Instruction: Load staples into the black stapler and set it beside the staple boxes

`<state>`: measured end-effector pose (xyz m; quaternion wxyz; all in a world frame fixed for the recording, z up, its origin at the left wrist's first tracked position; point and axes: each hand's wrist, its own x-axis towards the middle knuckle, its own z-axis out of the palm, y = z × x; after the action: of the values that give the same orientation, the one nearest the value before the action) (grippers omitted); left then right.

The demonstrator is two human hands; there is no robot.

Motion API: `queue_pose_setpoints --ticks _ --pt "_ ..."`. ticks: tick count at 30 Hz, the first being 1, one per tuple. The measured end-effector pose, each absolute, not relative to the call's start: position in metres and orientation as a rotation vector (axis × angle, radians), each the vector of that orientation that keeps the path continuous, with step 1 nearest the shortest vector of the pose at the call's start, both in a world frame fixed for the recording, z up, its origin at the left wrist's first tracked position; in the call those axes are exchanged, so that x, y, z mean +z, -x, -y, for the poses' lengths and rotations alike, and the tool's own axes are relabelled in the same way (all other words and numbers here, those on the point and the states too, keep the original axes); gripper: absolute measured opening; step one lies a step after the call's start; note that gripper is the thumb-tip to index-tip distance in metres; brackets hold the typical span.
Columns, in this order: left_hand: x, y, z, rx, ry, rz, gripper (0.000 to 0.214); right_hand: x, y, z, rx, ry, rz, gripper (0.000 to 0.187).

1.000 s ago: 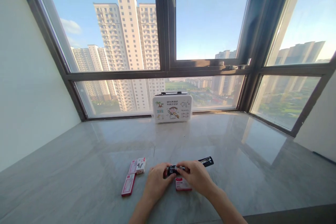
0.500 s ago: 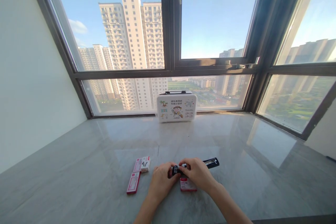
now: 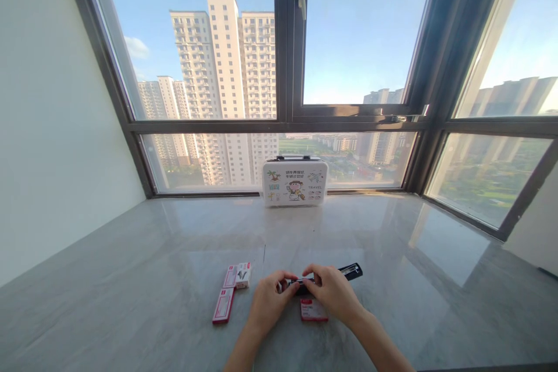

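A black stapler [image 3: 351,271] lies folded open on the grey marble-look sill, its long body running from between my hands out to the right. My left hand [image 3: 271,296] pinches its left end between thumb and fingers. Close beside it, my right hand [image 3: 329,288] has thumb and fingertips closed on the stapler's middle and covers part of it. Whether a small strip of staples sits between the fingertips is too small to make out. Just below the right hand lies a flat pink-and-white box [image 3: 313,310].
To the left lie a small white box with a stapler-like picture [image 3: 243,275] and red-and-white flat boxes [image 3: 223,306]. A white cartoon-printed case [image 3: 295,183] stands against the window [image 3: 349,119] at the back. A wall [image 3: 56,128] bounds the left.
My fingers have shifted on the stapler; its dark left end, upright between them before, now shows lower and flatter. The right-hand fingertips have lifted slightly. The view has tilted a little.
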<state>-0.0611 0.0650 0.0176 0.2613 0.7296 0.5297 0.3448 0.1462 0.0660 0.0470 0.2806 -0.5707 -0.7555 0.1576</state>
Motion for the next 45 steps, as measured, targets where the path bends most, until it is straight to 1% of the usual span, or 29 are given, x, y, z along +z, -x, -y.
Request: queue_pose_setpoints --ticks 4,6,10,14,30,34,41,45 --pt "0.015 0.061 -0.066 0.953 -1.939 -1.421 0.033 0.042 -0.152 -0.065 0.363 1.638 1.927 0.035" --pt "0.014 0.061 -0.066 0.962 -1.929 -1.411 0.033 0.037 -0.151 -0.064 0.368 1.664 1.904 0.037" --pt "0.013 0.062 -0.066 0.977 -1.918 -1.391 0.035 0.028 -0.141 -0.063 0.393 1.717 1.822 0.032" --pt "0.012 0.062 -0.066 0.991 -1.908 -1.374 0.034 0.023 -0.135 -0.063 0.506 1.728 1.693 0.03" --pt "0.014 0.062 -0.064 1.045 -1.895 -1.306 0.026 0.011 -0.133 -0.068 0.843 1.51 1.5 0.037" --pt "0.018 0.062 -0.062 1.022 -1.904 -1.315 0.032 0.014 -0.133 -0.064 0.861 1.433 1.51 0.037" --pt "0.031 0.06 -0.054 0.941 -1.985 -1.286 0.045 0.034 -0.132 -0.054 0.741 1.252 1.66 0.028" --pt "0.026 0.06 -0.057 0.959 -1.96 -1.314 0.044 0.042 -0.136 -0.055 0.718 1.229 1.732 0.023"
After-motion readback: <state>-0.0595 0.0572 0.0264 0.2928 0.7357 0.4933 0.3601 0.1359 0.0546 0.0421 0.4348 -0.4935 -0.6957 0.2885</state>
